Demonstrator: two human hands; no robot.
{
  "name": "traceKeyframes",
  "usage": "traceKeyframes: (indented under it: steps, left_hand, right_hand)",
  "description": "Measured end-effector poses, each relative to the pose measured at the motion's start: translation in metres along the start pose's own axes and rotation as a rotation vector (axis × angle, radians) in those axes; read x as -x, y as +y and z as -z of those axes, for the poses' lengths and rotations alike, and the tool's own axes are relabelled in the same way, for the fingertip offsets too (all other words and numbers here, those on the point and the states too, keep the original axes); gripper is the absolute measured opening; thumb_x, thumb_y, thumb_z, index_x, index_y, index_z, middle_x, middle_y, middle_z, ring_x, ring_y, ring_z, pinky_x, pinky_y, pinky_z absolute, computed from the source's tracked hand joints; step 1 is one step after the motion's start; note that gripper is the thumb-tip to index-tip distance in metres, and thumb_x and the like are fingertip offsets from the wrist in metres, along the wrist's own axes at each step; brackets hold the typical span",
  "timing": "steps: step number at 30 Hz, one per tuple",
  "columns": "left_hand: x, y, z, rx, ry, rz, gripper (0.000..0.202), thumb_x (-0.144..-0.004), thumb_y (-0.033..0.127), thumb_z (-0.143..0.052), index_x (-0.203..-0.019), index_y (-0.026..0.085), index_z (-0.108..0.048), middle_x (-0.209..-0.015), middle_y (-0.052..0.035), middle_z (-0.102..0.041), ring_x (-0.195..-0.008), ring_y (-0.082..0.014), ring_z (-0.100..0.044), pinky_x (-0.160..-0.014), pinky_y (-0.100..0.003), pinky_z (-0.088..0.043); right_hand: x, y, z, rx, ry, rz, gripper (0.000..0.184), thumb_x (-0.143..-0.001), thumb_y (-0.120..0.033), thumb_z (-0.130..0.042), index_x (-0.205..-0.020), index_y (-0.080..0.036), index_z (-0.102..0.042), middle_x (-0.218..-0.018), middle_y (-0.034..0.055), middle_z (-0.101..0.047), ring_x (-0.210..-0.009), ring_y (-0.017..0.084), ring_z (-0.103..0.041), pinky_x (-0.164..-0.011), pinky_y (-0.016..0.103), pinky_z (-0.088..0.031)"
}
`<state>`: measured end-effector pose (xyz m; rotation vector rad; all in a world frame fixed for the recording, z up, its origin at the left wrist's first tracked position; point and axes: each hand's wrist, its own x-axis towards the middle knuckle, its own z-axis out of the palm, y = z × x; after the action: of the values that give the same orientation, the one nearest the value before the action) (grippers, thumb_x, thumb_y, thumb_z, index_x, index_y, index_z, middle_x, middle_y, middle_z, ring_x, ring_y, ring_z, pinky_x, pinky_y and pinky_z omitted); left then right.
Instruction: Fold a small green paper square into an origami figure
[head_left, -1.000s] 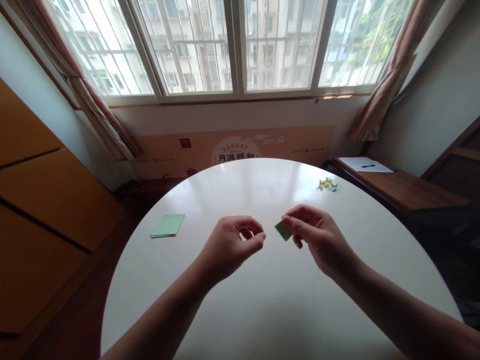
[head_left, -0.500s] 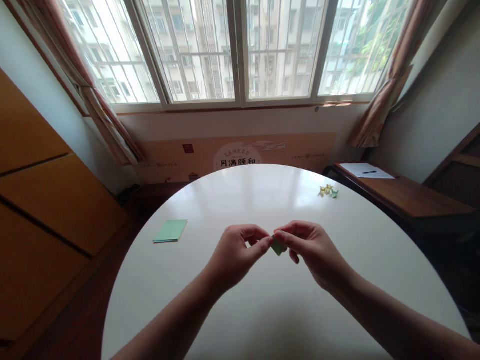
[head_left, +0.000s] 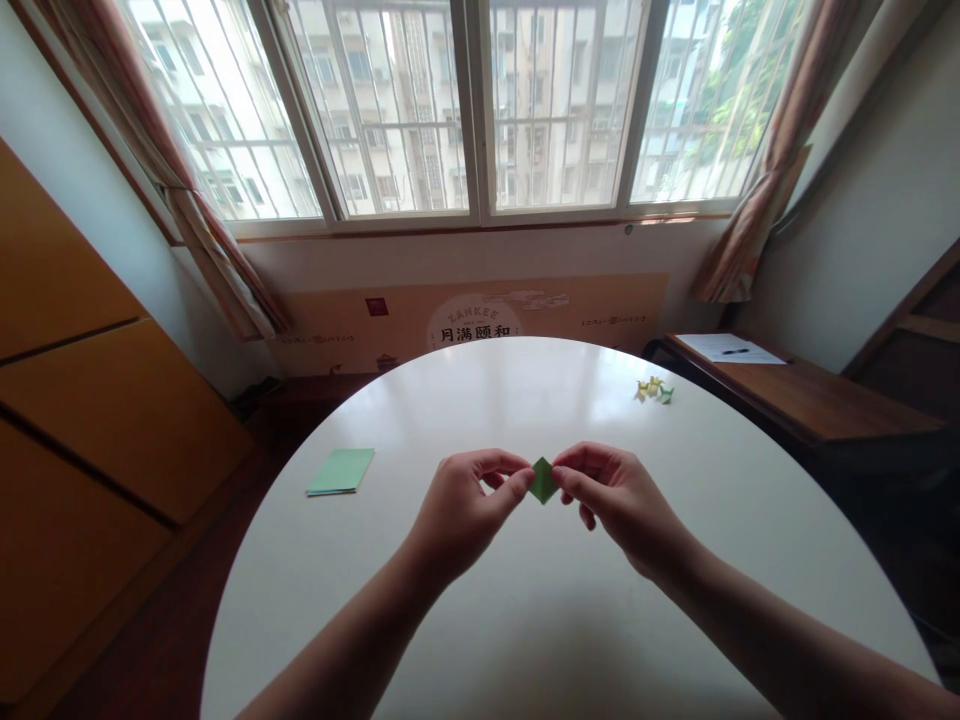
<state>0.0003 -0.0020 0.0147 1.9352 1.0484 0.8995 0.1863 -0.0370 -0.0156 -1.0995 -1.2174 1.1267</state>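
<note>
A small folded green paper (head_left: 542, 482), diamond-shaped with a crease down its middle, is held up between my two hands above the white table. My left hand (head_left: 474, 500) pinches its left corner between thumb and forefinger. The opposite corner sits in the pinch of my right hand (head_left: 616, 492), whose lower fingers curl beneath. My fingertips cover both side corners. A stack of square green paper (head_left: 341, 471) lies on the table to the left of my hands. Several small folded paper pieces (head_left: 654, 389), yellow and green, rest at the far right.
The round white table (head_left: 480, 400) has its curved edge toward the window wall. Beyond its right side stands a brown wooden desk (head_left: 847, 395) bearing a white sheet (head_left: 727, 349) and a pen (head_left: 735, 351). An orange-brown cabinet (head_left: 90, 420) stands on the left.
The green paper has turned to show its full diamond face, where before it was mostly covered by my fingers. My hands have moved slightly apart while still gripping it.
</note>
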Motion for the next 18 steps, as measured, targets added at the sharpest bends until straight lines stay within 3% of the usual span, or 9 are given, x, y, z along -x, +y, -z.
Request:
traceKeyframes:
  steps: [4, 9, 12, 18]
  left_hand:
    - [0.0013, 0.0000, -0.0005, -0.044, 0.026, -0.026, 0.019, -0.085, 0.031, -0.067, -0.080, 0.017, -0.078, -0.072, -0.0040, -0.074, -0.067, -0.0159, -0.063, -0.060, -0.023, -0.048]
    - [-0.0020, -0.0042, -0.0008, 0.136, -0.035, 0.124, 0.026, -0.084, 0.039, -0.067, -0.080, 0.014, -0.077, -0.061, -0.0024, -0.064, -0.054, -0.0127, -0.053, -0.044, -0.020, -0.041]
    - [-0.0033, -0.0074, -0.0014, 0.207, -0.067, 0.180, 0.027, -0.082, 0.039, -0.069, -0.080, 0.013, -0.076, -0.063, -0.0032, -0.063, -0.055, -0.0130, -0.053, -0.041, -0.019, -0.040]
    - [-0.0027, -0.0054, -0.0010, 0.171, -0.093, 0.121, 0.023, -0.082, 0.035, -0.069, -0.079, 0.014, -0.077, -0.063, -0.0026, -0.066, -0.053, -0.0104, -0.051, -0.044, -0.019, -0.040]
  right_hand:
    - [0.0013, 0.0022, -0.0001, 0.042, 0.000, 0.021, 0.021, -0.082, -0.038, -0.073, -0.084, -0.017, -0.074, -0.072, 0.0045, -0.068, -0.060, 0.014, -0.053, -0.041, 0.021, -0.037]
    - [0.0004, 0.0006, -0.0003, 0.043, -0.030, 0.021, 0.026, -0.083, -0.042, -0.073, -0.092, -0.017, -0.075, -0.078, 0.0064, -0.070, -0.064, 0.015, -0.057, -0.042, 0.021, -0.039]
    - [-0.0006, -0.0009, -0.0004, 0.032, -0.049, -0.001, 0.027, -0.083, -0.042, -0.073, -0.086, -0.015, -0.075, -0.074, 0.0063, -0.069, -0.062, 0.015, -0.056, -0.042, 0.020, -0.038]
    - [-0.0001, -0.0005, -0.0012, 0.100, -0.063, 0.020, 0.025, -0.084, -0.039, -0.071, -0.077, -0.015, -0.072, -0.066, 0.0026, -0.065, -0.052, 0.011, -0.051, -0.042, 0.020, -0.039]
